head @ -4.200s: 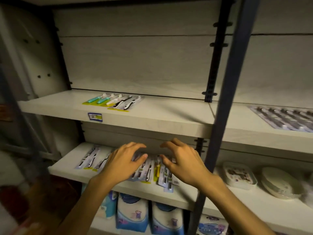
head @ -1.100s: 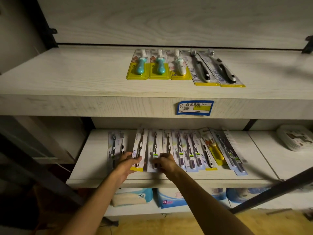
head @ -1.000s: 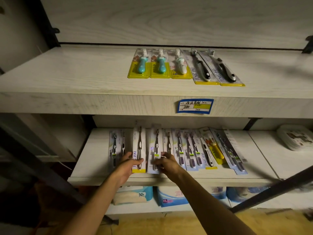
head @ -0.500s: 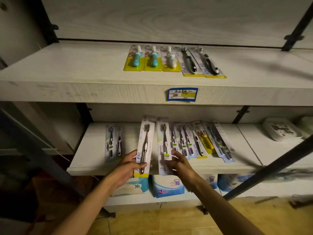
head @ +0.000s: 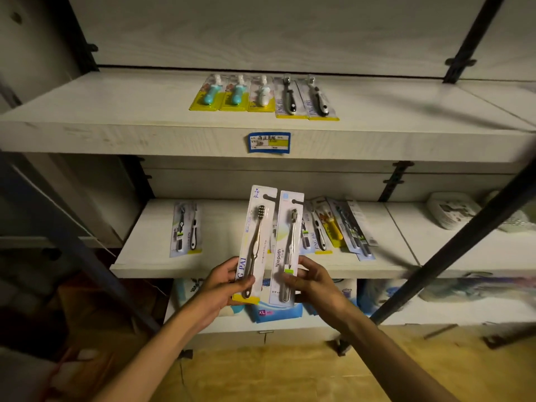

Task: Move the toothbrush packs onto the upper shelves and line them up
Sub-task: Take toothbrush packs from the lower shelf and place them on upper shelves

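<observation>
While both packs stand upright in front of the lower shelf (head: 203, 268), the left hand (head: 229, 282) pinches the JING PAI pack (head: 255, 242) and the right hand (head: 309, 281) pinches the Niepoth pack (head: 287, 245), hiding packs behind. Five packs (head: 264, 97) line the upper shelf (head: 116, 134); its price label (head: 269, 142) is unreadable.

Both bare forearms extend forward from the near edge and converge toward the centre. The left hand (head: 224, 281) is raised, its thumb across the front of a toothbrush pack (head: 255, 245) and its fingers curled behind the lower end. The right hand (head: 311, 281) sits just beside it at the same height, pinching a second pack (head: 287, 248) likewise, thumb in front.
</observation>
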Demonstrator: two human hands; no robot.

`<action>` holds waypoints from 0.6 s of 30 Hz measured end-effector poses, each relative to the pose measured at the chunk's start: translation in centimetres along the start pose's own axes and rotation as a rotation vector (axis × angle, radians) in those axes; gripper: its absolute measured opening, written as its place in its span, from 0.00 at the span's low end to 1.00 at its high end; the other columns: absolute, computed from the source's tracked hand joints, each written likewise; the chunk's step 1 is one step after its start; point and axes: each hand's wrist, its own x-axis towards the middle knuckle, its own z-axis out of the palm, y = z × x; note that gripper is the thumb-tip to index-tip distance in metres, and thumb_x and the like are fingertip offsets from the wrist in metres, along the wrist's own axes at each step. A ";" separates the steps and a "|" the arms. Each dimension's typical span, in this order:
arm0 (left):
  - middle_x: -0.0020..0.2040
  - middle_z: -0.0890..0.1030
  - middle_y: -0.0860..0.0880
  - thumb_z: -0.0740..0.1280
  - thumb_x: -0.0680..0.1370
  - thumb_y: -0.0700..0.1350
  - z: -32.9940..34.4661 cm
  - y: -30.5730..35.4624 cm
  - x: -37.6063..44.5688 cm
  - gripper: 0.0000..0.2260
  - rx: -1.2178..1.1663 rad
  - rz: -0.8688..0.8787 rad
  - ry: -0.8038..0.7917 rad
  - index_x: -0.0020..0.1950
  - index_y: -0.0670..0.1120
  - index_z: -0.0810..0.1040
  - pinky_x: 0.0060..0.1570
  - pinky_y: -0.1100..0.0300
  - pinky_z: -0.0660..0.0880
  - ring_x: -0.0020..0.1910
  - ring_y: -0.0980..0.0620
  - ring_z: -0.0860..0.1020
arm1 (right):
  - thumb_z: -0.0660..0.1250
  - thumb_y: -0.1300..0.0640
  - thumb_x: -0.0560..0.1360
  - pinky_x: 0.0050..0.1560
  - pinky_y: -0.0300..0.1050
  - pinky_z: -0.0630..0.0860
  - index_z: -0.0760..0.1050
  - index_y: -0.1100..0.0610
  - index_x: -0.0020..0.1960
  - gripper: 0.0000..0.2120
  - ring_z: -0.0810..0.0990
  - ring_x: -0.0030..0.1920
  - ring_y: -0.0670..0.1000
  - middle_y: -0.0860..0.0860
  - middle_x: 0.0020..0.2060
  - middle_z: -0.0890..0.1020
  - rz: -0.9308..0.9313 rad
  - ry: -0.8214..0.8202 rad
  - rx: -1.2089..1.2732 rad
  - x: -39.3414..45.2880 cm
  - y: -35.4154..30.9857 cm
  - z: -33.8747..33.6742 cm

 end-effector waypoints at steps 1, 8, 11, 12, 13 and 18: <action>0.58 0.84 0.45 0.71 0.76 0.39 0.9 0.0 -0.5 0.18 0.021 0.009 0.009 0.66 0.49 0.76 0.55 0.40 0.79 0.57 0.43 0.83 | 0.70 0.62 0.77 0.58 0.66 0.79 0.75 0.57 0.66 0.18 0.83 0.58 0.61 0.58 0.58 0.84 -0.012 -0.007 -0.006 -0.9 -0.2 -0.4; 0.56 0.85 0.46 0.72 0.75 0.37 7.8 1.0 -4.3 0.18 0.058 0.076 0.098 0.64 0.47 0.76 0.54 0.44 0.81 0.56 0.45 0.83 | 0.68 0.65 0.77 0.49 0.52 0.83 0.74 0.58 0.65 0.17 0.85 0.56 0.57 0.56 0.56 0.85 -0.083 -0.044 -0.043 -7.6 -1.9 -3.8; 0.54 0.85 0.46 0.72 0.75 0.35 10.7 1.8 -6.2 0.18 0.064 0.106 0.121 0.63 0.46 0.76 0.51 0.47 0.82 0.54 0.46 0.84 | 0.68 0.66 0.78 0.47 0.51 0.84 0.75 0.58 0.65 0.17 0.85 0.56 0.57 0.56 0.55 0.85 -0.116 -0.064 -0.034 -10.1 -2.8 -5.4; 0.54 0.86 0.46 0.72 0.75 0.34 11.6 2.2 -6.8 0.19 0.064 0.122 0.127 0.63 0.46 0.76 0.50 0.49 0.82 0.54 0.46 0.84 | 0.68 0.66 0.78 0.47 0.52 0.84 0.75 0.58 0.65 0.17 0.85 0.56 0.57 0.57 0.55 0.85 -0.129 -0.068 -0.026 -11.0 -3.2 -6.0; 0.54 0.86 0.46 0.72 0.74 0.34 12.6 2.5 -7.4 0.19 0.064 0.141 0.133 0.63 0.46 0.76 0.48 0.50 0.83 0.53 0.46 0.84 | 0.68 0.67 0.78 0.48 0.53 0.84 0.75 0.58 0.66 0.17 0.85 0.56 0.58 0.57 0.56 0.85 -0.143 -0.074 -0.022 -11.8 -3.6 -6.6; 0.53 0.86 0.45 0.73 0.74 0.35 16.5 4.3 -9.9 0.20 0.086 0.235 0.127 0.64 0.46 0.75 0.43 0.55 0.82 0.52 0.46 0.85 | 0.68 0.67 0.76 0.46 0.52 0.84 0.75 0.58 0.66 0.19 0.85 0.55 0.60 0.59 0.55 0.85 -0.205 -0.092 -0.019 -14.9 -6.0 -8.9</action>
